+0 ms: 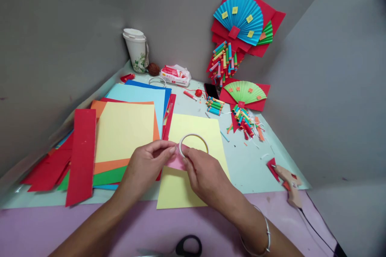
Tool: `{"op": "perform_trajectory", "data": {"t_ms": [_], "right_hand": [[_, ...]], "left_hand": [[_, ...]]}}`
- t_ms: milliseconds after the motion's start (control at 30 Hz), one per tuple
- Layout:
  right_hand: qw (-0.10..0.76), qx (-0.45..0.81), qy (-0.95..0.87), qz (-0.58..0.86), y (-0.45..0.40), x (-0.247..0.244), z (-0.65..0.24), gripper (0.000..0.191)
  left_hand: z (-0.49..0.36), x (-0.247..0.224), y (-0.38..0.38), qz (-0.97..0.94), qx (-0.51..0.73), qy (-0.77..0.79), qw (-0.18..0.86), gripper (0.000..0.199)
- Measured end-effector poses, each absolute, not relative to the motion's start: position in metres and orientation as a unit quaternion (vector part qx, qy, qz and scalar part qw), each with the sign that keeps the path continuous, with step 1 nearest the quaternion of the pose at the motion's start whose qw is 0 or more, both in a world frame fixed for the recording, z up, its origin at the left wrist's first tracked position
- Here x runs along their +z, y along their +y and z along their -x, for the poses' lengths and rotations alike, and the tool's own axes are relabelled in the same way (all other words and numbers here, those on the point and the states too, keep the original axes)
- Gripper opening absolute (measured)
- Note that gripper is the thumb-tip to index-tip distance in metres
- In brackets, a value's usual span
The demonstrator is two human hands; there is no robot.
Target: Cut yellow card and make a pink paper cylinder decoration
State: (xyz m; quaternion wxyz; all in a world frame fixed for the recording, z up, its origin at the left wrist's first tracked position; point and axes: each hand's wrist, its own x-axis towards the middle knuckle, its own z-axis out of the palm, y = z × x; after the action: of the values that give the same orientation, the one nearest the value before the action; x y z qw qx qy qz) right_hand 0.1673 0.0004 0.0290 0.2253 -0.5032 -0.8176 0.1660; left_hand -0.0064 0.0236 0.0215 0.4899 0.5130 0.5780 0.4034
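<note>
Pinched between the thumb and forefinger of my left hand (147, 164) is the edge of a small pink paper piece (175, 163). A thin roll of tape (194, 134) is gripped by my right hand (206, 172), whose fingers also touch the pink paper's right side. Whether a strip of tape runs between the hands is too small to tell. Both hands are held over a pale yellow sheet (196, 124), which lies partly hidden beneath them.
Stacked coloured sheets (125, 128) and red strips (81, 156) lie left. Scissors (188, 247) are at the front edge, a glue gun (288, 182) right. Farther back are rolled paper tubes (214, 106), a green fan (245, 91), a cup (135, 50) and a hanging blue fan (241, 18).
</note>
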Motion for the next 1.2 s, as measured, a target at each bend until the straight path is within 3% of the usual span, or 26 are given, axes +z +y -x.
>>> {"op": "perform_trajectory", "data": {"t_ms": [600, 1200], "right_hand": [[0.214, 0.158, -0.797, 0.542, -0.0013, 0.0266, -0.1639, 0.022], [0.26, 0.152, -0.745, 0.596, -0.0068, 0.0212, -0.158, 0.018]], "left_hand": [[0.0031, 0.0216, 0.0239, -0.535, 0.409, 0.599, 0.433, 0.025], [0.0004, 0.0176, 0.0199, -0.553, 0.436, 0.607, 0.369, 0.02]]}}
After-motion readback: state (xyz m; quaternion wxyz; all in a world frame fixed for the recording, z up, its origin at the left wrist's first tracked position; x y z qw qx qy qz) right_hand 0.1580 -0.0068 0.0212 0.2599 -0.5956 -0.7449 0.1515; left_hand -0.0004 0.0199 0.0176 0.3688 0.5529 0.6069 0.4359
